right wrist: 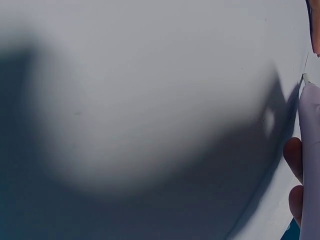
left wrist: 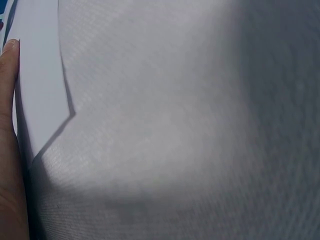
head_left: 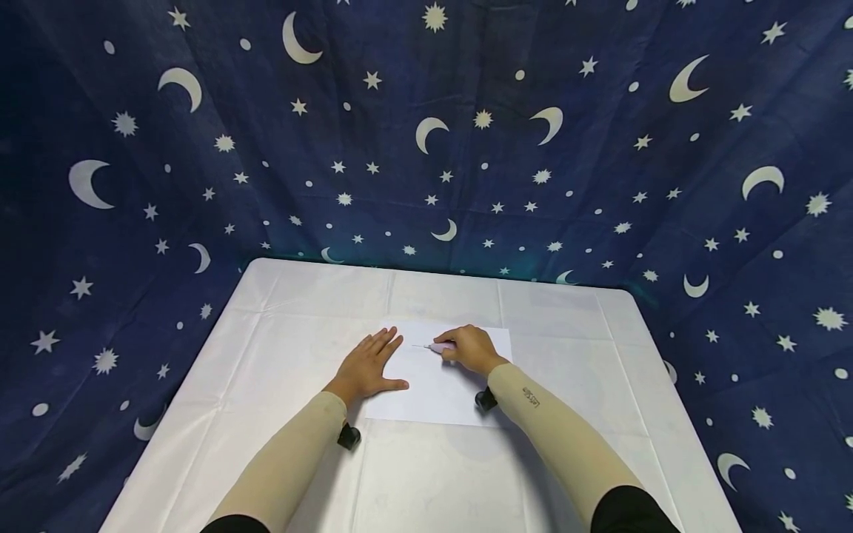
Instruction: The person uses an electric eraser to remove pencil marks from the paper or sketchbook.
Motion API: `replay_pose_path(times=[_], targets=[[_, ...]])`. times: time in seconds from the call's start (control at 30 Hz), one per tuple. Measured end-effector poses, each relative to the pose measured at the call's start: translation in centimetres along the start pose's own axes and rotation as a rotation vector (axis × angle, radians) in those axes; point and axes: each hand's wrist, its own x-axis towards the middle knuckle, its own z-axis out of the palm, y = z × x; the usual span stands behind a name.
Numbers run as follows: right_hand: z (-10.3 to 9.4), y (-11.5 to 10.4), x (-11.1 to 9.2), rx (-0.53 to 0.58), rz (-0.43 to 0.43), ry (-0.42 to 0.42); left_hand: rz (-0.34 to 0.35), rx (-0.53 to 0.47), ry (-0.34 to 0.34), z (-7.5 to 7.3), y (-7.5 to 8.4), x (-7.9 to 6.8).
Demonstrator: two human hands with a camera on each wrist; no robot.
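Note:
A sheet of white paper (head_left: 426,403) lies on the white-covered table. My left hand (head_left: 365,366) rests with spread fingers at the paper's left edge, its thumb over the sheet. In the left wrist view, part of that hand (left wrist: 7,100) shows beside a corner of the paper (left wrist: 42,75). My right hand (head_left: 474,349) grips a thick, pale purple pen-shaped tool (head_left: 441,347) over the sheet. Its narrow pale tip points left, at a short thin dark line (head_left: 418,346). In the right wrist view, fingertips curl against the tool (right wrist: 311,150); most of the hand is out of frame.
The table cover (head_left: 280,355) has fold creases and surrounds the paper. A dark blue curtain (head_left: 400,141) with moons and stars stands behind the table and along its sides. Small black devices (head_left: 349,437) are worn at both wrists.

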Motion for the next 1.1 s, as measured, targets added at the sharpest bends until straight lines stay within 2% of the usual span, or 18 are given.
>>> replay_pose_path(times=[0.23,0.4,0.5,0.73,1.1], targets=[[0.4,-0.41,0.05,-0.002,-0.014,-0.001,0.014,0.014,-0.001,0.82,-0.06,0.09],[0.68,-0.49,0.24,-0.016,-0.055,0.022,0.025,0.023,0.022,1.05,-0.17,0.18],[0.56,-0.53,0.33,-0.021,-0.07,0.032,0.028,0.022,0.04,0.98,-0.29,0.17],[0.07,-0.26,0.14,-0.025,-0.03,0.014,0.006,0.024,0.01,0.6,-0.46,0.07],[0.29,-0.46,0.11,-0.014,-0.04,0.022,0.011,0.002,0.007,0.33,-0.23,-0.08]])
